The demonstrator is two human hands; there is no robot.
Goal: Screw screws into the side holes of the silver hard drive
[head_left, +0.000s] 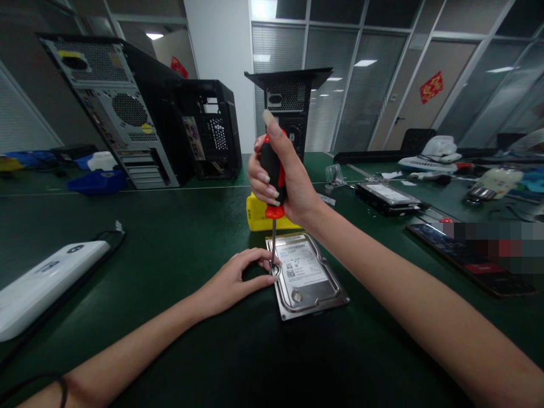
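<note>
A silver hard drive (312, 269) with a white label lies flat on the dark green table. My right hand (293, 175) is wrapped round the red and black handle of a screwdriver (274, 226), thumb raised along its top end. The screwdriver stands nearly upright, its tip down at the drive's left edge. There my left hand (238, 277) grips the edge of the drive, thumb and fingertips on either side of the tip. Any screw under the tip is hidden. Behind the drive sits a yellow object (257, 214), partly covered by my right hand.
A white power bank-like device (51, 283) with a cable lies left. Computer cases (127, 107) stand at the back, beside a blue tray (97, 182). On the right are another drive (386, 195), a phone (467, 258) and a white hot-glue-gun-like tool (437, 153).
</note>
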